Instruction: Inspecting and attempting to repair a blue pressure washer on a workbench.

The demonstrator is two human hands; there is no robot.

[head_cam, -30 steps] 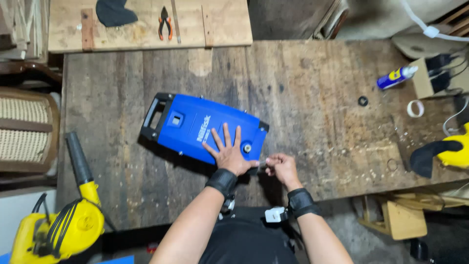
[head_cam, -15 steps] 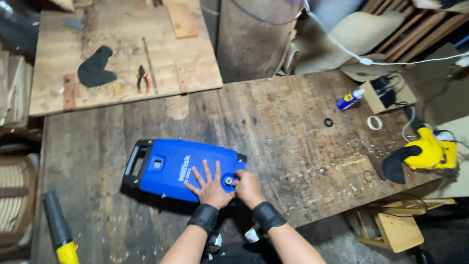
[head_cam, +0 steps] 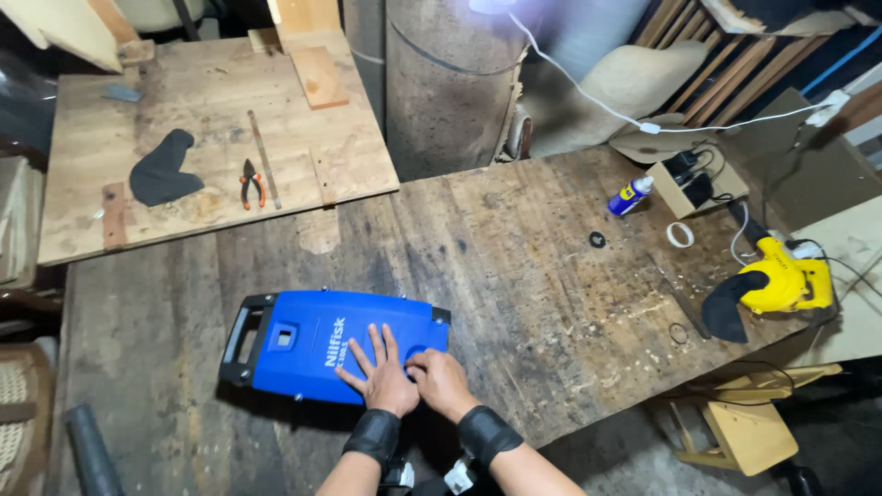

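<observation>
Both hands (head_cam: 411,378) on blue casing (head_cam: 312,354)

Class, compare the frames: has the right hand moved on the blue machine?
Yes. The right hand moved off the table edge onto the blue machine, beside the left hand.
</observation>
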